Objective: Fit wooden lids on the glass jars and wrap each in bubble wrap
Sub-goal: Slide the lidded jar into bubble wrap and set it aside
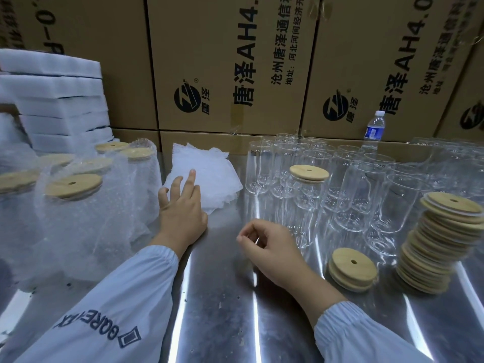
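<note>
A pile of bubble wrap sheets point(207, 174) lies at the table's middle back. My left hand point(180, 205) rests on its near edge with fingers straight. My right hand point(264, 247) hovers over the steel table point(222, 310) with fingers loosely curled and nothing in them. Several bare glass jars point(366, 184) stand at the right; one jar in front carries a wooden lid point(309, 172). A tall stack of wooden lids point(440, 242) and a short stack point(352, 268) sit at the right front. Several lidded jars in bubble wrap point(78, 205) stand at the left.
Large printed cardboard boxes point(235, 74) wall off the back. A stack of white foam sheets point(57, 100) rises at the back left. A plastic water bottle point(374, 129) stands behind the jars.
</note>
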